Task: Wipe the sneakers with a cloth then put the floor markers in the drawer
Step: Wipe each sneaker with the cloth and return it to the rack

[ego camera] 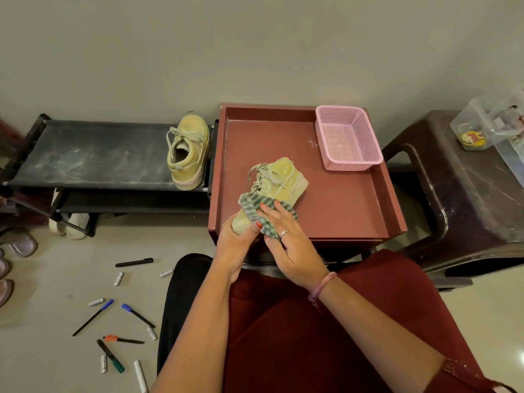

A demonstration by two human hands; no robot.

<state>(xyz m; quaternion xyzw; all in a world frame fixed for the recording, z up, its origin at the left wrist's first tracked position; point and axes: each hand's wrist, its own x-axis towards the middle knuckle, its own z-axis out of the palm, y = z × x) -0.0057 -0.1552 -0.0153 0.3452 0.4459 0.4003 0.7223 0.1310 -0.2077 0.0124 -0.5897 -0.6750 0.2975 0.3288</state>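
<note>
A tan sneaker (pixel 279 181) lies on the brown drawer unit's tray top (pixel 346 205). My left hand (pixel 235 246) grips its toe end at the tray's near edge. My right hand (pixel 286 245) presses a grey-green checked cloth (pixel 256 207) against the sneaker with its fingers spread. The second tan sneaker (pixel 188 153) stands on the black shoe rack (pixel 90 154) to the left. Several markers lie on the floor at lower left, among them a black one (pixel 134 262), two with blue caps (pixel 93 317) (pixel 138 315), an orange-capped one (pixel 123 339) and a green-capped one (pixel 110 356).
An empty pink mesh basket (pixel 348 137) sits at the tray's far right corner. A dark plastic stool (pixel 465 194) with clear containers (pixel 493 123) stands to the right. Small white cylinders (pixel 119 278) are scattered among the markers. More footwear sits under the rack (pixel 68 225) and at the left edge.
</note>
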